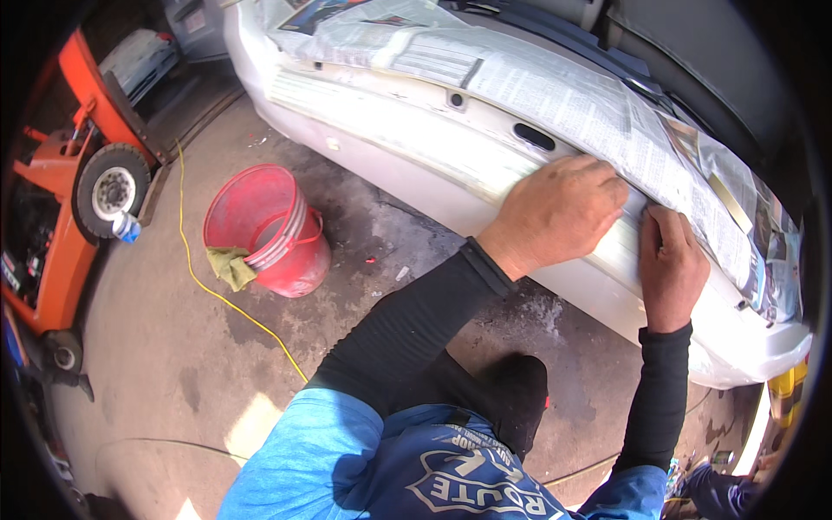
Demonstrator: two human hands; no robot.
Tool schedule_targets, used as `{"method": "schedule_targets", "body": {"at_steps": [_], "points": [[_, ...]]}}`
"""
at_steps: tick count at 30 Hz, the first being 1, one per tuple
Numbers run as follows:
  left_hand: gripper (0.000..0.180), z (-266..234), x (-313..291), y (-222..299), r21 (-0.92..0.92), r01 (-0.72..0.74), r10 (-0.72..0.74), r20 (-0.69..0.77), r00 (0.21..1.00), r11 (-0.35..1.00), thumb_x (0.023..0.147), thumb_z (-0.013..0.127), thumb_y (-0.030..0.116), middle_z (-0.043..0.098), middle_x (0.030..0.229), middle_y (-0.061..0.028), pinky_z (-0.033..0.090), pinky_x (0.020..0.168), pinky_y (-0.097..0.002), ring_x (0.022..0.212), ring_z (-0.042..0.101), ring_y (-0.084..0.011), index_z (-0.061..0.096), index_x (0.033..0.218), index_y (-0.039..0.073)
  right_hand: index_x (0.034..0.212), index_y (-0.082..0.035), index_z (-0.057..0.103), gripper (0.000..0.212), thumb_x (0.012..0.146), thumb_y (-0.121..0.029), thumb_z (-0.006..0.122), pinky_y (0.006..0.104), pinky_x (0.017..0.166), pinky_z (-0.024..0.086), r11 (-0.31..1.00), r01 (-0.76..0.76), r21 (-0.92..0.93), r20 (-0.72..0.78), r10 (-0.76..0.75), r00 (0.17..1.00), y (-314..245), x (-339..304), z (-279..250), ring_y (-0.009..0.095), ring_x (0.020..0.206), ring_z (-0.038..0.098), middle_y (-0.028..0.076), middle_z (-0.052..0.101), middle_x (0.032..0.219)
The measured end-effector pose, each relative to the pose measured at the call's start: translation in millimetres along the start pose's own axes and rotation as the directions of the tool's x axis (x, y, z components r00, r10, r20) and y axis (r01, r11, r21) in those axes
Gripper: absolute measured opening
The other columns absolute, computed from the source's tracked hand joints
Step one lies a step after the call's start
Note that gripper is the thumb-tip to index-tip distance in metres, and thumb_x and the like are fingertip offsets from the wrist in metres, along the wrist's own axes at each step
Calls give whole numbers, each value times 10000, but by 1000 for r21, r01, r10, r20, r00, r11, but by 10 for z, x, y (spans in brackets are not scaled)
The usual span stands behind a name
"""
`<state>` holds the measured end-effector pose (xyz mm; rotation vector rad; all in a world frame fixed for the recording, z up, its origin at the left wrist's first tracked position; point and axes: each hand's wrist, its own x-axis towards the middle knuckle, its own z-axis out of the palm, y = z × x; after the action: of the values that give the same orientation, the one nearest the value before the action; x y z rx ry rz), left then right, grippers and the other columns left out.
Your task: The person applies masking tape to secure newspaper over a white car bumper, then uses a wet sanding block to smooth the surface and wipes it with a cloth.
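Observation:
A long white vehicle bumper (390, 130) curves across the upper part of the view. Sheets of newspaper (555, 95) cover its top side. My left hand (559, 208) is closed with bent fingers at the bumper's upper edge, just below a dark oval slot (534, 136). To its right, my right hand (674, 269) has its fingers pinched together at the newspaper's lower edge. Whatever either hand pinches is hidden by the fingers. Black sleeves cover both forearms.
A red bucket (299, 269) stands on the concrete floor at left, a greenish rag (230, 267) over its rim. Across the floor runs a yellow cord (243, 314). An orange forklift (74, 243) is at the far left. Another person's hand shows at lower right.

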<state>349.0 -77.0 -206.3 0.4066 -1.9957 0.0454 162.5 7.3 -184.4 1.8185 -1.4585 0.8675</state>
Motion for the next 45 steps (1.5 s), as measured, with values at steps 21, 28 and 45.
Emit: {"method": "schedule_targets", "body": {"at_steps": [21,28,45], "points": [[124,20,76,48,-168,77,-68,56,996,983,855,766,-26,639,826,-102,493,648,-362,707,614,-262,662,901,24,851,-81,566,103,834,-89,667,376,559,544,1000,27,-2,-50,-27,998,68,-46,38,247,694,690,65,615,785],[100,14,84,91,-151,131,-115,109,987,980,899,736,-46,625,849,-63,488,670,-285,723,580,-157,650,918,3,844,-81,592,92,816,-119,671,374,597,557,996,-5,89,-83,13,996,58,-44,61,239,731,702,62,629,791],[98,29,67,92,-59,200,-190,141,972,978,924,726,-39,623,855,-69,449,710,-281,763,561,-158,636,920,-1,826,-60,643,121,802,-161,707,365,606,564,983,-3,181,-144,30,989,83,-100,139,244,729,722,88,658,798]]}}
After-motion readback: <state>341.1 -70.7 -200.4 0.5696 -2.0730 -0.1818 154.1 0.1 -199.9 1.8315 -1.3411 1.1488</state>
